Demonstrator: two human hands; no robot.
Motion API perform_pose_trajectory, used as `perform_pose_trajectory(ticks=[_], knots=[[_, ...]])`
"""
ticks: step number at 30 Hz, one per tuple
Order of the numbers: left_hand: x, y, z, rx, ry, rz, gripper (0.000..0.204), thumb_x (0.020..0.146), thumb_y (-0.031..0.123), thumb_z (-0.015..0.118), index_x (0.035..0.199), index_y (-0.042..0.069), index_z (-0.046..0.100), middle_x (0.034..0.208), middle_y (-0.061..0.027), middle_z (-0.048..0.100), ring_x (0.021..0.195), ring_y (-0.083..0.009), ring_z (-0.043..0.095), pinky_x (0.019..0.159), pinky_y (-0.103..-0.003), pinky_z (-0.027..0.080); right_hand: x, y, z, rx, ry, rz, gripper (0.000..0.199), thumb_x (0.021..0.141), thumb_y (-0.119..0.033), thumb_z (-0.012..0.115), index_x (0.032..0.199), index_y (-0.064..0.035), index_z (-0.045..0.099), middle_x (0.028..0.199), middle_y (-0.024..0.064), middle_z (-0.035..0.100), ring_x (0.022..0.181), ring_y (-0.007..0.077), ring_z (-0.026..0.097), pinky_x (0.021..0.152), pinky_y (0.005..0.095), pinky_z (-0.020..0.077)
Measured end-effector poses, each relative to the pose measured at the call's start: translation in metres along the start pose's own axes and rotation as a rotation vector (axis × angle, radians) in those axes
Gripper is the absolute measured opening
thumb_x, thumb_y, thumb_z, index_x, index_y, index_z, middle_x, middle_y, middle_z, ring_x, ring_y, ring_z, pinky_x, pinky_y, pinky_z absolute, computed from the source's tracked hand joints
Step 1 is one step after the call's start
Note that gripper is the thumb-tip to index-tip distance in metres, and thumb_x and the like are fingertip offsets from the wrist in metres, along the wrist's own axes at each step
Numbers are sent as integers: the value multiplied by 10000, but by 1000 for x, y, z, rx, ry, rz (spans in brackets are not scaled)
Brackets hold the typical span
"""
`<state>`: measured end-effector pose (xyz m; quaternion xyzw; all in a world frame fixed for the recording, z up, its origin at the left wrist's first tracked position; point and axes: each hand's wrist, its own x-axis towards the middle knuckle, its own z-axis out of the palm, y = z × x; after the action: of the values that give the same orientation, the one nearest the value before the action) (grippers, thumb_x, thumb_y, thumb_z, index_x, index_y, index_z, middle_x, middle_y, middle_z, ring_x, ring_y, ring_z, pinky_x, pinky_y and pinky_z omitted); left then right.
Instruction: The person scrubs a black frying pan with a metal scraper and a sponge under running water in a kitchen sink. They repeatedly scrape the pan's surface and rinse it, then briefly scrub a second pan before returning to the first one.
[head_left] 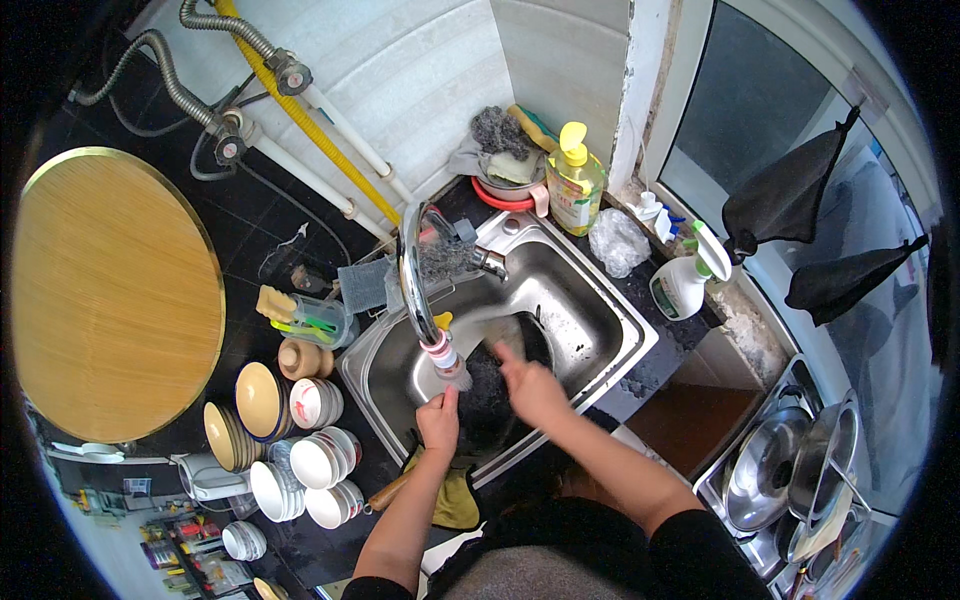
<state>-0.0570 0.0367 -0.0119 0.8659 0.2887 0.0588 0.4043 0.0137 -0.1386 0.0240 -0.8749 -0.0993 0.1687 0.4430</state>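
Observation:
A black wok [529,345] sits tilted in the stainless steel sink [585,305], its wooden handle [388,492] sticking out over the front left edge. My left hand [437,425] is closed at the wok's left rim, thumb on top. Over the dark inside of the wok is my right hand [535,392], smeared by motion; whether its fingers hold anything is not clear. The curved chrome tap [410,265] ends in a pink and clear nozzle [442,352] just above my left hand, and water appears to run from it.
Stacked bowls [315,465] crowd the left counter beside a round wooden board [120,300]. Behind the sink stand a yellow soap bottle [573,185] and a red basin [503,198] of scrubbers. A spray bottle [685,285] is at right, near metal pans [770,470]. A yellow-green cloth [457,500] hangs in front.

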Motion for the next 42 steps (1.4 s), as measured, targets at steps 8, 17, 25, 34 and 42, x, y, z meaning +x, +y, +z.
perform_pose_trajectory(ticks=[8, 17, 25, 34, 42], knots=[[9, -5, -2, -37, 28, 41, 401, 882, 285, 554, 708, -76, 579, 523, -191, 438, 490, -147, 408, 526, -354, 397, -30, 2, 1, -85, -117, -24, 406, 921, -265, 454, 1326, -276, 428, 748, 259, 580, 709, 408, 600, 652, 476, 486], [10, -6, -2, -72, 16, 37, 419, 881, 281, 555, 655, -71, 523, 523, -117, 337, 524, -108, 361, 516, -341, 375, -25, -1, -11, -271, -156, -132, 381, 910, -246, 442, 1289, -257, 473, 757, 227, 594, 650, 374, 611, 580, 465, 506], [7, 0, -1, -67, -5, 15, 404, 880, 269, 551, 668, -74, 531, 521, -125, 365, 523, -114, 366, 518, -342, 380, -20, 10, -19, -345, -132, -134, 414, 923, -251, 431, 1337, -263, 414, 733, 220, 582, 609, 366, 596, 558, 445, 495], [6, 8, 2, -55, 25, 81, 420, 883, 232, 525, 582, -40, 416, 530, -22, 307, 536, -97, 306, 484, -333, 312, -17, 20, -25, -331, -101, -204, 413, 908, -236, 452, 1320, -226, 443, 739, 211, 579, 560, 350, 591, 500, 437, 497], [8, -1, 6, -33, -23, 38, 390, 870, 264, 525, 672, -72, 530, 532, -180, 395, 508, -134, 392, 535, -353, 391, 13, 36, -44, -488, 3, 65, 441, 911, -264, 446, 1332, -139, 406, 855, 205, 598, 665, 326, 624, 591, 410, 519]])
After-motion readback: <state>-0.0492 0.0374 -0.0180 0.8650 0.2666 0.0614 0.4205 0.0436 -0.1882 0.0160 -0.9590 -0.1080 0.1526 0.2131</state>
